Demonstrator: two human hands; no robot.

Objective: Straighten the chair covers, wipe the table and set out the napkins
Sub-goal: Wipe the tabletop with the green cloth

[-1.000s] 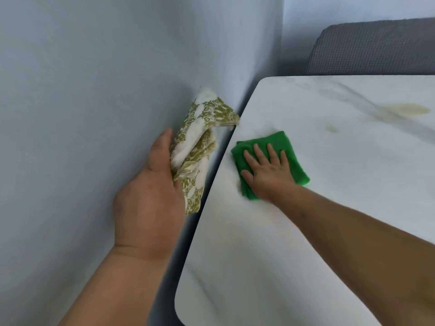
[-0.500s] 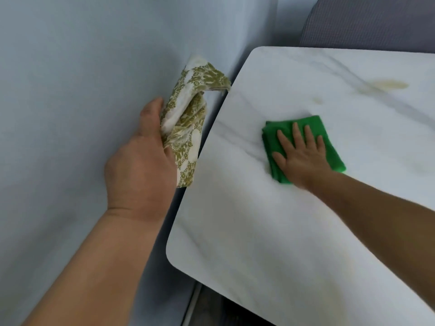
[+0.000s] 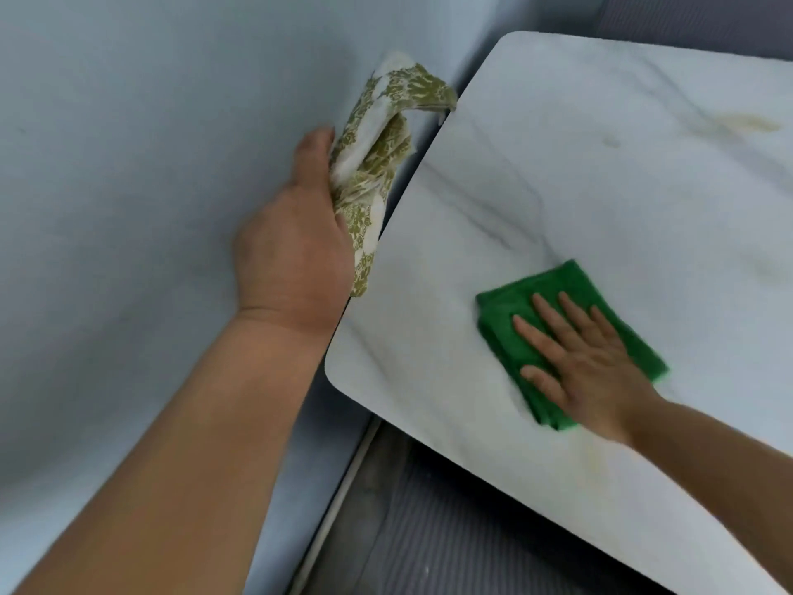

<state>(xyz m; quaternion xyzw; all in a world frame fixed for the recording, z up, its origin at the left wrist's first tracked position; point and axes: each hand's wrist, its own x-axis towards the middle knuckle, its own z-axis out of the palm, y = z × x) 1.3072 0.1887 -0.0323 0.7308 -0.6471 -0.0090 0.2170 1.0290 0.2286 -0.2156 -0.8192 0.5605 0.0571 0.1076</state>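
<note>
A white marble-patterned table (image 3: 600, 186) fills the right side. My right hand (image 3: 588, 367) lies flat with straight fingers on a folded green cloth (image 3: 558, 289), pressing it onto the tabletop near the front left corner. My left hand (image 3: 296, 251) grips a bunch of white napkins with an olive-green print (image 3: 377, 135), holding them up in the gap between the wall and the table's left edge. A yellowish stain (image 3: 746, 122) marks the tabletop at the far right.
A pale blue wall (image 3: 128, 208) runs close along the table's left edge. A grey chair back (image 3: 708, 19) shows beyond the far edge. Below the near edge lie a grey ribbed surface (image 3: 450, 534) and a skirting strip (image 3: 343, 500).
My right hand has slid the green cloth across the tabletop to the right and toward me. The left hand still holds the napkins by the wall.
</note>
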